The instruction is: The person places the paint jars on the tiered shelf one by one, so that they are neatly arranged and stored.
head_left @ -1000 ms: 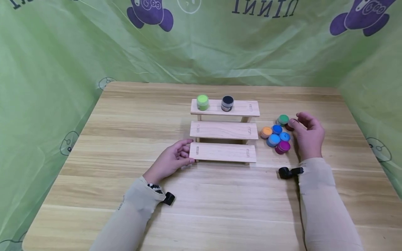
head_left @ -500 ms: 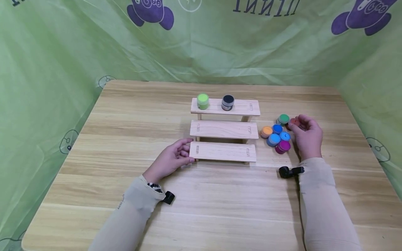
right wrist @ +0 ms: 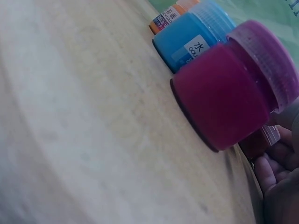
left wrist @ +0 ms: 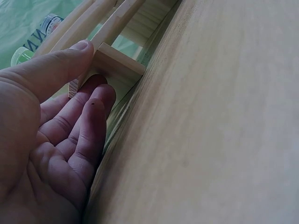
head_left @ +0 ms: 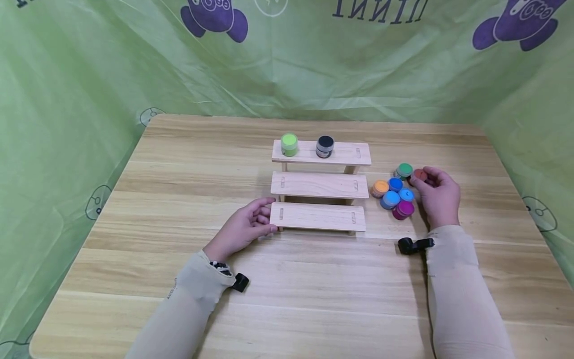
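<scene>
A three-tier wooden display stand stands mid-table. My left hand holds the left end of its lowest tier, thumb at the board's edge and fingers beneath, as the left wrist view shows. On the top tier are a light green paint jar and a black-lidded one. Right of the stand, my right hand pinches a red-brown paint jar between thumb and fingers. In the right wrist view a magenta jar partly hides that jar and the fingers.
Clustered beside the stand are a green-lidded jar, an orange jar, a dark blue jar and two light blue jars, one of them in front. Green printed cloth hangs behind and beside the wooden table.
My right hand has shifted slightly toward me, and more of the red-brown jar's lid shows between thumb and fingers. My left hand keeps its place on the stand.
</scene>
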Tool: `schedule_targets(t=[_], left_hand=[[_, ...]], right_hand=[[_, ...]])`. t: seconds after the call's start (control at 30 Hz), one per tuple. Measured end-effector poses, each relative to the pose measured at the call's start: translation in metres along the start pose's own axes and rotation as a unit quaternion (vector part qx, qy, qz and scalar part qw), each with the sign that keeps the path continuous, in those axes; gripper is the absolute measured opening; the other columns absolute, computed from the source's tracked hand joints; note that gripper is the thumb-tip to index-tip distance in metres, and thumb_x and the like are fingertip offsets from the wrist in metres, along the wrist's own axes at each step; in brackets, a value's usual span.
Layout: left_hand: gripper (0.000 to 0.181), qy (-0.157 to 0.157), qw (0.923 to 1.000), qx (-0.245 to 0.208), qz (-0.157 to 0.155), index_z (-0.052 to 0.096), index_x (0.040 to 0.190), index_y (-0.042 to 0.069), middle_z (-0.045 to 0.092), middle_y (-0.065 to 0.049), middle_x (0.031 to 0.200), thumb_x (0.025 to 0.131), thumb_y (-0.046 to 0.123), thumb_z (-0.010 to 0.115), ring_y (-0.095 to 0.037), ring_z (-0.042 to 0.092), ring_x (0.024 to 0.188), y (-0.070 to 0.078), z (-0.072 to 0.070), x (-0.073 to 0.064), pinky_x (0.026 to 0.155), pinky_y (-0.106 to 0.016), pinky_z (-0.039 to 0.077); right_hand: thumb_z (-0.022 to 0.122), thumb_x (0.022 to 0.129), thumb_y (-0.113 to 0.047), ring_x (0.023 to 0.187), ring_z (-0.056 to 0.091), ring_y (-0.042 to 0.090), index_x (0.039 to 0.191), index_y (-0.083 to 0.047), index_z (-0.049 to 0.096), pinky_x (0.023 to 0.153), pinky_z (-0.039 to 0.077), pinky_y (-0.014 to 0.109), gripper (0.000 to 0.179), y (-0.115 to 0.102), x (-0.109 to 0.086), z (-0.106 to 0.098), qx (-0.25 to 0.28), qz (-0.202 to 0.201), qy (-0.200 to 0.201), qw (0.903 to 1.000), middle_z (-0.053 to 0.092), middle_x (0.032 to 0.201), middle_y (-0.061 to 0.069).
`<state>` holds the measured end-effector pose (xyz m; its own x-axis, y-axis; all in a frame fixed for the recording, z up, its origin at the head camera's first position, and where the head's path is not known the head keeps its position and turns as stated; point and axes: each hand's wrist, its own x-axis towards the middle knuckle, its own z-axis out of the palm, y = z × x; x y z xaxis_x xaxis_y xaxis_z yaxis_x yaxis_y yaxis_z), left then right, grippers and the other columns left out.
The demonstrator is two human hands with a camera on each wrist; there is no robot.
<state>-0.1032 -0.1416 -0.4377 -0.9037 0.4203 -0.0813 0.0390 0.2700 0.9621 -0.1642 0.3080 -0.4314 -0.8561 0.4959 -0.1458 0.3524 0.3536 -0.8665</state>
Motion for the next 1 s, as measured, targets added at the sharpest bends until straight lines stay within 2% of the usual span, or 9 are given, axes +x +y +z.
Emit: schedule_targets(t=[0.3,0.5,0.73,0.9,1.0], left_hand=[[0.067,0.004,1.0000,0.004,-0.001,0.046,0.146,0.003,0.064,-0.013,0.111,0.087,0.004,0.078,-0.020,0.063,0.094,-0.001,0.000,0.001,0.078,-0.025,0.056],[0.068,0.002,1.0000,0.000,-0.007,0.046,0.146,0.004,0.064,-0.014,0.112,0.086,0.003,0.078,-0.021,0.063,0.094,0.000,0.000,0.000,0.079,-0.025,0.056],[0.067,0.002,1.0000,0.001,-0.007,0.046,0.146,0.003,0.063,-0.015,0.112,0.087,0.003,0.078,-0.022,0.062,0.094,0.000,0.001,0.000,0.079,-0.024,0.056],[0.067,0.003,1.0000,0.003,-0.009,0.047,0.146,0.004,0.063,-0.014,0.111,0.087,0.003,0.078,-0.022,0.062,0.094,-0.001,0.001,0.000,0.078,-0.024,0.056],[0.066,0.003,1.0000,0.003,-0.007,0.046,0.146,0.004,0.063,-0.014,0.111,0.087,0.004,0.078,-0.022,0.062,0.094,-0.001,0.001,0.000,0.078,-0.024,0.056]], right_hand=[[0.072,0.094,-0.033,0.110,0.051,0.006,0.142,-0.014,0.056,0.097,0.046,0.021,0.055,0.000,0.001,0.000,0.025,-0.011,0.015,0.9995,0.057,0.122,-0.006],[0.073,0.093,-0.032,0.109,0.051,0.005,0.141,-0.013,0.057,0.097,0.046,0.020,0.054,-0.003,-0.003,-0.002,0.047,-0.005,0.017,0.9987,0.056,0.116,-0.011],[0.076,0.090,-0.033,0.110,0.051,0.007,0.139,-0.015,0.058,0.099,0.046,0.020,0.055,-0.009,-0.009,-0.005,0.069,-0.001,0.022,0.9974,0.056,0.118,-0.009],[0.079,0.087,-0.034,0.109,0.051,0.008,0.136,-0.015,0.060,0.091,0.047,0.014,0.056,-0.013,-0.012,-0.008,0.095,-0.002,0.019,0.9953,0.057,0.117,-0.008],[0.081,0.086,-0.031,0.109,0.052,0.009,0.136,-0.013,0.060,0.088,0.048,0.013,0.057,-0.016,-0.015,-0.009,0.129,-0.002,0.011,0.9916,0.057,0.116,-0.005]])
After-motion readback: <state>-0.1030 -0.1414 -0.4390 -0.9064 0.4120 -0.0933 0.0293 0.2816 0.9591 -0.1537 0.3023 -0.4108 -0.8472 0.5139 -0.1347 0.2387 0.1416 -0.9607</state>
